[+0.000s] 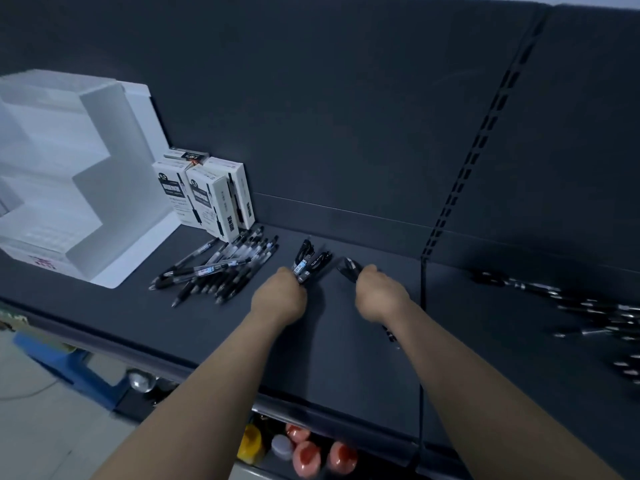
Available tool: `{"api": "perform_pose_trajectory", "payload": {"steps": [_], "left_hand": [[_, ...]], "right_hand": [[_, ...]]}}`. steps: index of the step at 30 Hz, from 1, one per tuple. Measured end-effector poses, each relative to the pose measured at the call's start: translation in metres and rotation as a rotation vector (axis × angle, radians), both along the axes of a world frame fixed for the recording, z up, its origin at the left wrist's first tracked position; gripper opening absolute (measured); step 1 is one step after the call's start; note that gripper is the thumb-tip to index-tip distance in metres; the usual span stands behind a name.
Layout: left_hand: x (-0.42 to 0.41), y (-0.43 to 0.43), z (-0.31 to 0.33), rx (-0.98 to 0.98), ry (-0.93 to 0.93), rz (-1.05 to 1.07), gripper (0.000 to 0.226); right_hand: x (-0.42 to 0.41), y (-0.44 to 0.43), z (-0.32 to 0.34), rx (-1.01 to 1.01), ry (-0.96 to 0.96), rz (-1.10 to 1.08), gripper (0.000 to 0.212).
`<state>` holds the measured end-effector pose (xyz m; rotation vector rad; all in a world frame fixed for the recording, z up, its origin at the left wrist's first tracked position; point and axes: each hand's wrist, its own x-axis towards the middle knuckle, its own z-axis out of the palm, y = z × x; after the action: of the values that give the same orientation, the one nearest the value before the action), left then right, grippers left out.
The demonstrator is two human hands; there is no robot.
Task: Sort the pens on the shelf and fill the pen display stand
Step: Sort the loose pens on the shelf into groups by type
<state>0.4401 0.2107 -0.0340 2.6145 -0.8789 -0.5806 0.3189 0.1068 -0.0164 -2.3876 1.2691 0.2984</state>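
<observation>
Head view showed the dark shelf [346,358] closest to you, with both your forearms reaching across it. Your left hand [278,299] was curled round a bundle of pens [308,261], whose ends fanned up and away from your knuckles. Your right hand [381,296] gripped a smaller bunch [349,268], and one tip seemed to poke out below your wrist. I could not tell how many pens either hand held.

These pens looked light and stiff, with smooth plastic barrels, so I judged a fistful would slide lengthwise if you loosened your grip. Holding them round the middle, near the dark grip sleeves, would likely have kept them squared. The clips could have snagged on each other when you pulled one free.

Just beyond your left hand lay a loose pile [221,268] of similar pens, criss-crossed on the shelf. Off to your right, well apart, more scattered pens [588,313] lay blurred.

Behind the pile stood white pen boxes [207,195], upright against the back panel. Farthest left sat the white stepped display stand [86,188], and I could see no pens in its tiers. Most of the filling seemed to lie ahead of you.
</observation>
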Motion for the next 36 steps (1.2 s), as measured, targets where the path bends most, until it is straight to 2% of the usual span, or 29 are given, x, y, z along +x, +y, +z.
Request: {"api": "perform_pose_trajectory", "payload": {"steps": [5,9,14,19,22,25,29,36], "left_hand": [[0.008,-0.024,-0.004,0.008,-0.019,-0.006,0.016],[0.012,-0.032,-0.007,-0.057,-0.054,-0.026,0.029],[0.011,-0.031,-0.01,-0.091,-0.125,-0.141,0.043],[0.008,-0.039,-0.005,-0.14,-0.01,-0.288,0.029],[0.004,-0.044,0.0,-0.181,0.04,-0.364,0.015],[0.01,-0.046,-0.007,-0.139,-0.006,-0.382,0.029],[0.014,-0.047,-0.02,-0.082,0.026,-0.427,0.041],[0.011,-0.046,-0.016,-0.016,-0.078,-0.472,0.06]], "right_hand": [[0.024,-0.018,-0.008,0.049,-0.128,-0.087,0.036],[0.031,-0.03,-0.013,0.083,-0.209,-0.091,0.056],[0.024,-0.035,-0.02,-0.036,-0.119,-0.052,0.039],[0.015,-0.033,-0.022,-0.063,-0.065,-0.088,0.048],[0.007,-0.032,-0.024,-0.101,-0.059,-0.109,0.061],[-0.001,-0.033,-0.029,-0.095,-0.083,-0.136,0.057],[-0.003,-0.029,-0.035,-0.105,-0.134,-0.111,0.044],[-0.003,-0.026,-0.034,-0.166,-0.128,-0.106,0.048]]}}
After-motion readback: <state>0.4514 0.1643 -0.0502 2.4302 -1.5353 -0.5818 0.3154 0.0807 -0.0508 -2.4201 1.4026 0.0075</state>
